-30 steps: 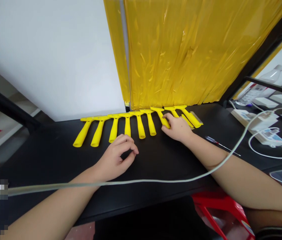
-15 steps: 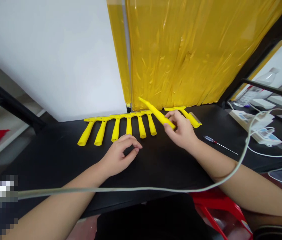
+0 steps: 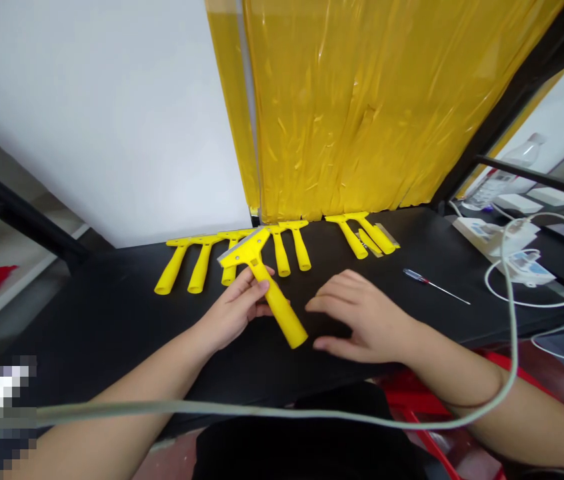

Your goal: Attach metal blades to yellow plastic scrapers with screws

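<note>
My left hand (image 3: 237,305) grips a yellow scraper (image 3: 282,308) by the upper part of its handle. The scraper's wide head points up and left, with a metal edge along it, and its hollow handle end slants toward me. Just right of that handle end is my right hand (image 3: 359,320), fingers apart and holding nothing. Behind them a row of several yellow scrapers (image 3: 201,267) lies along the back of the black table (image 3: 112,333). Farther right lie two more scrapers (image 3: 355,239), with a small yellow piece (image 3: 369,242) between them.
A screwdriver (image 3: 435,285) lies on the right side. Beyond it are white boxes (image 3: 497,237), a plastic bottle (image 3: 507,172) and white cables. One pale cable (image 3: 312,415) runs across in front of me over both forearms. Yellow film (image 3: 342,120) and a white panel (image 3: 112,120) stand behind the table.
The scraper has passed from my right hand to my left and turned so its head faces up-left. My right hand has let go, opened and come nearer to me.
</note>
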Demonstrator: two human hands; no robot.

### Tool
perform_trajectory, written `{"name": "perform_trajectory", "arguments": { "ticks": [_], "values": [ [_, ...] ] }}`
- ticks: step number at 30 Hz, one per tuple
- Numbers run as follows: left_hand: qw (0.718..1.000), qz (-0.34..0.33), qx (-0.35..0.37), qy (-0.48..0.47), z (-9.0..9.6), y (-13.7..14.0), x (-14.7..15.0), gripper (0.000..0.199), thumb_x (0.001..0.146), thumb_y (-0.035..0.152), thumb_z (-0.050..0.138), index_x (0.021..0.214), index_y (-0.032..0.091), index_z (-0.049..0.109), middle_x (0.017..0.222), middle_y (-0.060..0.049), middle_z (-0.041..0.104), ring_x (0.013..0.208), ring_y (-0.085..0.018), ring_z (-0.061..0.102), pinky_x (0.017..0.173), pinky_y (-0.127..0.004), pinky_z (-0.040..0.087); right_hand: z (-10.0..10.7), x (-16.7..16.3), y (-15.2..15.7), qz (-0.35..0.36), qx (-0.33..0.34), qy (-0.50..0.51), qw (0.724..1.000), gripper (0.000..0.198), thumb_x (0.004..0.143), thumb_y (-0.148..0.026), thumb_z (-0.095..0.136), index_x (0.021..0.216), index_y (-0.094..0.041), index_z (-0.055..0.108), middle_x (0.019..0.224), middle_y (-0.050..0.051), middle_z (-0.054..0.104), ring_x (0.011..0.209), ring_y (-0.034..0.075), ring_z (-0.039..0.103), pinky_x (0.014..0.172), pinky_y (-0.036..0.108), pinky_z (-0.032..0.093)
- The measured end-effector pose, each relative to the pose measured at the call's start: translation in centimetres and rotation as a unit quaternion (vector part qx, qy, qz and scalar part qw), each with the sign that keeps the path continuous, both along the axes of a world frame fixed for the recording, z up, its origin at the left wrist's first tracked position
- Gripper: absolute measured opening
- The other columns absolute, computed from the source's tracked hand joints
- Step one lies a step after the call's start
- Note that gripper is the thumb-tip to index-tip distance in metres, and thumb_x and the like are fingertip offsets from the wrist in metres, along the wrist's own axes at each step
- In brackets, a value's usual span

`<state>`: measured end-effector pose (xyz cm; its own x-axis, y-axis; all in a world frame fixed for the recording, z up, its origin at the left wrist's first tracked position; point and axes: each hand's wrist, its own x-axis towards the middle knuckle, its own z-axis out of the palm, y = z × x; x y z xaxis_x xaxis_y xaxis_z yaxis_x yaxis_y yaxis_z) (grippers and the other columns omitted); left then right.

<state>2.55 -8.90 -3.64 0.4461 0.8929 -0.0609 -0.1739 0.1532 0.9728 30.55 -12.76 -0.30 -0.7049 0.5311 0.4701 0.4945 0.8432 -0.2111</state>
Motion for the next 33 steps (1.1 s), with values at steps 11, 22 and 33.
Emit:
{"name": "perform_trajectory", "arguments": {
  "ticks": [11, 22, 33],
  "values": [
    [0.958, -0.125, 0.127, 0.223, 0.9, 1.1, -1.6, 0.029, 0.101, 0.038, 0.060, 0.121, 0.018, 0.066, 0.090, -0.003, 0.067, 0.075, -0.015, 0.063, 0.067, -0.029, 0.053, -7.0, 20.1, 3.5, -0.404, -0.100, -0.068, 0.907, 0.017, 0.083, -0.031, 0.071, 0.099, -0.026, 0.074, 0.093, 0.018, 0.075, 0.079, 0.036, 0.072, 0.080, 0.055, 0.057],
    [0.830, -0.164, 0.345, 0.406, 2.0, 1.1, -2.4, 0.041, 0.091, 0.033, 0.078, 0.130, 0.026, 0.070, 0.111, -0.005, 0.072, 0.092, -0.020, 0.069, 0.082, -0.032, 0.057, 0.4, 11.8, 2.6, -0.202, -0.177, 0.096, 0.959, 0.035, 0.099, -0.040, 0.065, 0.133, -0.030, 0.069, 0.091, 0.005, 0.071, 0.077, 0.024, 0.068, 0.069, 0.041, 0.059],
    [0.782, -0.176, 0.435, 0.409, 1.5, 1.5, -2.8, 0.042, 0.099, 0.026, 0.071, 0.141, 0.030, 0.073, 0.118, -0.008, 0.072, 0.105, -0.022, 0.072, 0.094, -0.032, 0.058, 2.8, -1.7, 8.1, 0.089, -0.265, 0.325, 0.903, 0.032, 0.097, -0.038, 0.077, 0.123, -0.025, 0.062, 0.097, 0.001, 0.070, 0.078, 0.015, 0.073, 0.073, 0.031, 0.064]
  ]
}}
